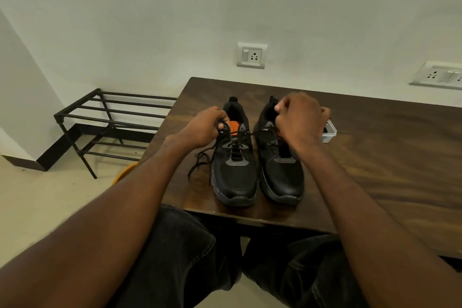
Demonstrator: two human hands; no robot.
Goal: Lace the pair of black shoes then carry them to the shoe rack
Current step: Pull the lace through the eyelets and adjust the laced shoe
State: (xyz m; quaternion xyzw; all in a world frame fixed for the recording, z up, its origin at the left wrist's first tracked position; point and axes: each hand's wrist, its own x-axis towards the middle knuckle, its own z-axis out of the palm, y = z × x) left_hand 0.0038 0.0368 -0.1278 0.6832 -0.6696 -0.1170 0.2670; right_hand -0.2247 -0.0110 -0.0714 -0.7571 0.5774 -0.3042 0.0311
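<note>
Two shoes: a pair of black sneakers stands side by side, toes toward the person, near the front edge of the dark wooden table (375,157).
Left sneaker (235,172): carries a black lace (200,160) criss-crossed through most eyelets; its orange insole shows at 12 o'clock of the tongue, and one free end trails onto the table at 9 o'clock of the shoe.
Right sneaker (280,175): just beside the first, at its 3 o'clock; no crossed lace shows over its tongue, so I judge it not yet laced.
Left hand (202,127): fingers curled, pinching the lace at the top left eyelet of the left sneaker.
Right hand (300,122): fingers curled into a fist above the right sneaker's collar; a taut strand runs from the left shoe toward it, so it seems to grip the other lace end, though the pinch itself is hidden.
Step in hand: finishing the upper eyelets of the left sneaker.
Doing it well: pull both ends evenly so the crossings sit flat, steady the shoe so it does not slide, and gather the trailing end before it snags.
Plastic container (329,131): small, clear, at 3 o'clock of the right hand, partly hidden.
Shoe rack (105,117): black metal frame on the floor at 9 o'clock of the table, well apart from the shoes.
</note>
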